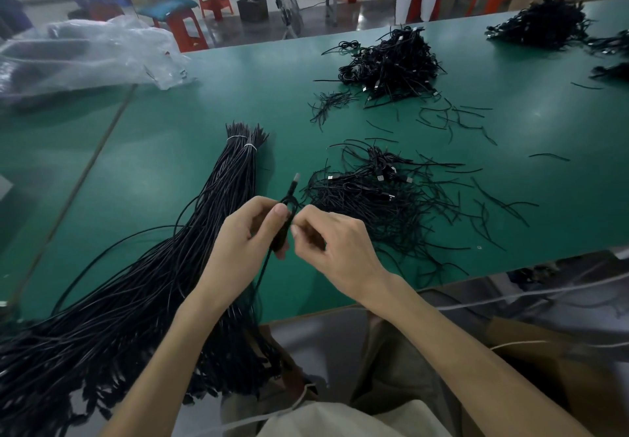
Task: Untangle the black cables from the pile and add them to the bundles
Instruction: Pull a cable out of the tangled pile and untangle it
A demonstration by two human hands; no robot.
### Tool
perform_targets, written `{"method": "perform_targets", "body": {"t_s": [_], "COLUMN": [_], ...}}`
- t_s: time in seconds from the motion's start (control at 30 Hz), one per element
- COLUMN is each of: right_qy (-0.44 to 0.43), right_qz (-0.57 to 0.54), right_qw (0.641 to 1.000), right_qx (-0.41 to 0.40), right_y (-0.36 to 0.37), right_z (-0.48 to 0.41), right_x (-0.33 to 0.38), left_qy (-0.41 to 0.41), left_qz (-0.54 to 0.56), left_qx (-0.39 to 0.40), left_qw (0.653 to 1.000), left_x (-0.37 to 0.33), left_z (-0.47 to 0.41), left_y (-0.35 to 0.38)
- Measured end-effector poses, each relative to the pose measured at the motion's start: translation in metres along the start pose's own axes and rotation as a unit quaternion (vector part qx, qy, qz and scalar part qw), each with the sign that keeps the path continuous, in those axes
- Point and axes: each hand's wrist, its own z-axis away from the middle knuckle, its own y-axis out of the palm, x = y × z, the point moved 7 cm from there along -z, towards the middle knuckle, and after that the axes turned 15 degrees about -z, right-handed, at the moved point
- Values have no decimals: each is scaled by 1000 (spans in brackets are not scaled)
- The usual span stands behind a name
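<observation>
Right now, from the head view, both hands are working 1 cable [291, 191] just above the near part of the bench [238, 96]. My left hand [245, 232] has its fingers curled and its thumb pressed on the cable. My right hand [333, 249] pinches the same cable just beside it, so the 2 grips nearly touch.

The cable runs near-to-far. Its metal plug end sticks up and away from me above my fingers, and its tail drops between my wrists toward the bench edge. It is thin, black and limp, and it seems doubled into a small loop where I pinch it, though blur keeps me from being sure.

The pile [384, 198] it belongs to lies just right of my hands, a loose black tangle with a few plugs showing. The bundles [235, 171] lie to the left, right beside my left hand. Their long axis runs from 2 white ties [250, 145] at the far end back toward me and leftward, fanning out over the bench edge. The cable's axis is already close to theirs.

I judge the left hand nearer for laying it in, plug end toward the ties.

A second pile [391, 62] sits well beyond.
</observation>
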Motion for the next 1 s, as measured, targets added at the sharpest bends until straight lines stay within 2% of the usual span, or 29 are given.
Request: {"method": "perform_targets", "body": {"t_s": [0.17,0.3,0.43,0.57,0.8,0.93,1.0], "right_qy": [-112,-69,-8,27,15,7,22], "right_qz": [138,103,70,37,68,47,14], "right_qw": [984,992,997,999,996,998,999], "right_qx": [6,5,14,28,59,41,20], "right_y": [3,3,1,0,3,3,3], "right_z": [2,5,5,4,7,9,11], "right_x": [10,0,-10,-15,-15,-13,-14], "left_qy": [-73,-91,-13,70,17,50,54], "left_qz": [44,72,88,9,-1,-92,-80], "left_qx": [64,76,111,155,109,52,40], "left_qw": [994,990,990,985,994,993,995], "left_x": [14,22,15,9,20,16,11], "left_z": [0,4,10,11,5,2,2], "left_y": [6,5,5,8,5,-1,-2]}}
